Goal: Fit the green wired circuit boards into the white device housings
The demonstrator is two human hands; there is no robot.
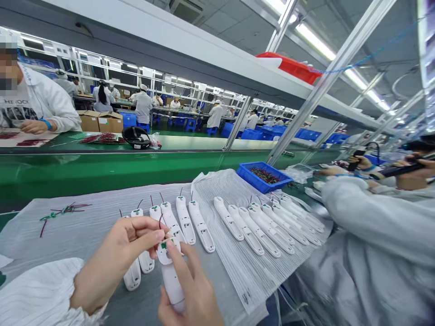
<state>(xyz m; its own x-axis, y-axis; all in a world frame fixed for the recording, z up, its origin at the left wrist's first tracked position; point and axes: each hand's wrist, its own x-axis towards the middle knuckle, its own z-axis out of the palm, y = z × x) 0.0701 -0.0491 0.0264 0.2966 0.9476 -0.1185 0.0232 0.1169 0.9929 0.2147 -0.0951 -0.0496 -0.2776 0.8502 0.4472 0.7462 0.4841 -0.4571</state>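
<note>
Pinching narrowly at the top end of a white plastic housing (169, 271), the fingers (151, 234) of the left hand (115, 258) close on something too small to tell, while the right hand (190, 299) wraps the housing's lower body, holding it tilted over the counter (217, 290). Just behind, more housings (200, 226) lie in rows on a ribbed white sheet (238, 258), thin red wires (181, 192) rising from some, the nearest almost touching the held one. A strip of open grey counter lies right of that hand, before a co-worker's sleeve (374, 217) and a blue tray (246, 174).
</note>
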